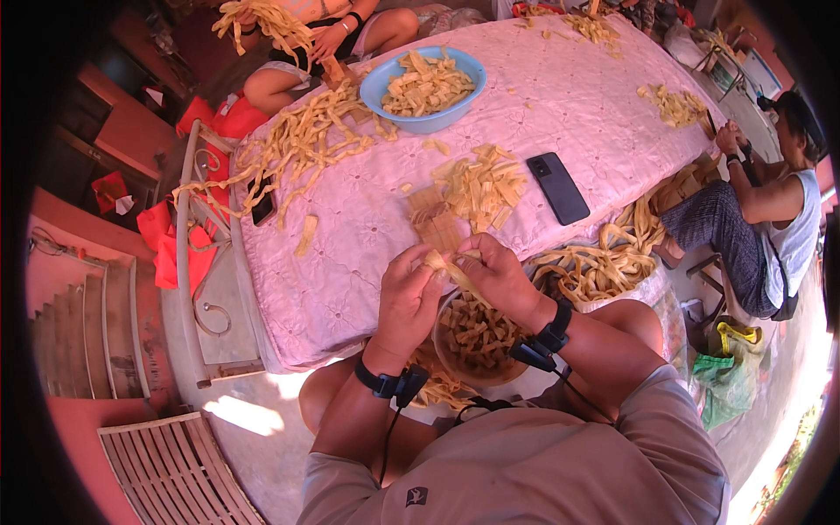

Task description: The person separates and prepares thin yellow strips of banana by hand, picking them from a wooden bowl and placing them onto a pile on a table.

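Observation:
My left hand (408, 290) and my right hand (500, 273) are close together near the front edge of the pink quilted cover (350, 271). Stretched between them is a pale yellow, flat, fibrous strip (458, 275). Fingertips of both hands pinch it. Below, partly hidden by my hands, a round bowl (442, 348) contains short brownish cut pieces (477, 334). Just beyond my fingers lie a tan ridged slab (434, 219) and a heap of flat yellow pieces (483, 185). Exactly what the strip is made of I cannot tell.
A blue basin (371, 94) of yellow pieces stands at the back. Long strips (297, 144) spread left of it. A black phone (558, 188) lies right of the heap; coiled strips (604, 267) sit beside my right arm. One person (783, 206) works at right, another (328, 35) at back left.

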Available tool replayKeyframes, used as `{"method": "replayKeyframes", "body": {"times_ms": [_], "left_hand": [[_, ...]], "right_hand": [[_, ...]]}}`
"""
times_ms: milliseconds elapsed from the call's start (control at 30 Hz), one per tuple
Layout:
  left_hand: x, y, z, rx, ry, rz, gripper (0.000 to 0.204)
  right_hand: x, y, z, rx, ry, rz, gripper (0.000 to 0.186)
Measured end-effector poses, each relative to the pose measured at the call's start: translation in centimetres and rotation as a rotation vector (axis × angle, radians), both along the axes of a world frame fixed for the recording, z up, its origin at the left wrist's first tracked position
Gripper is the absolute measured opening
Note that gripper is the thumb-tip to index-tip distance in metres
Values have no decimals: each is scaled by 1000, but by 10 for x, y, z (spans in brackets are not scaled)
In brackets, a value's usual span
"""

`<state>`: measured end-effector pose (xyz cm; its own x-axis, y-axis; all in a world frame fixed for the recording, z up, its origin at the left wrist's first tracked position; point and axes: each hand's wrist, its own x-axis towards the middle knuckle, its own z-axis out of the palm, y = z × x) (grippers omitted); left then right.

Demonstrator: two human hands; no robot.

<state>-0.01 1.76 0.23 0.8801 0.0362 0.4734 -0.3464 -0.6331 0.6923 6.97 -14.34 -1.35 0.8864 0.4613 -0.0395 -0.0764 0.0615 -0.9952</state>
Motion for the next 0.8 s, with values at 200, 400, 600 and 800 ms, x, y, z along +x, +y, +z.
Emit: {"method": "replayKeyframes", "body": {"times_ms": [200, 400, 600, 800], "left_hand": [[1, -5, 4, -75, 116, 11, 28], [-2, -12, -8, -913, 473, -70, 27], [0, -13, -16, -914, 491, -98, 22], [2, -9, -22, -825, 466, -85, 17]], "right_hand": [[4, -9, 3, -249, -600, -121, 16], [-3, -3, 5, -175, -470, -15, 15], [-3, -2, 0, 94, -67, 94, 14], [2, -10, 12, 43, 12, 159, 16]]}}
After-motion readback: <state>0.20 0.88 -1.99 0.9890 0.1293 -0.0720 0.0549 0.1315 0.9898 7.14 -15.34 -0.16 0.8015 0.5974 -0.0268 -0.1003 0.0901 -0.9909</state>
